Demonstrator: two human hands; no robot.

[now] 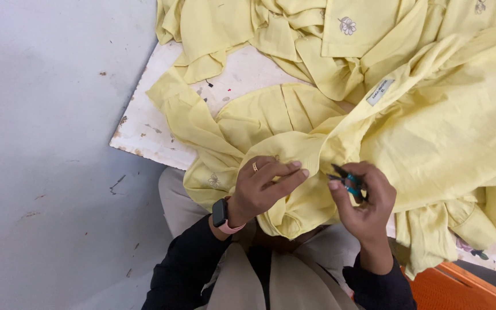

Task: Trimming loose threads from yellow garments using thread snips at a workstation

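At the near edge of the worn white bench, a pale yellow cotton garment lies heaped and spills over the edge onto the person's lap. The left hand rests on a bunched fold of this fabric, its fingers curled down and pressing the cloth, with the thumb underneath so the fold is pinched between them. A gold ring sits on one finger, and a black smartwatch with a pink strap wraps the wrist. Just right of it, the right hand holds a small pair of thread snips with teal handles and dark blades; the fingers are closed around the handles, and the blade tips point left toward the fold, close to the left fingertips. Whether the blades touch the cloth cannot be told.

Farther off, more of the yellow fabric covers the far and right parts of the bench, showing small embroidered flowers and a white sewn-in label. The grey floor fills the left side. An orange plastic object shows at the near right corner. The person wears black sleeves and beige cloth over the lap.
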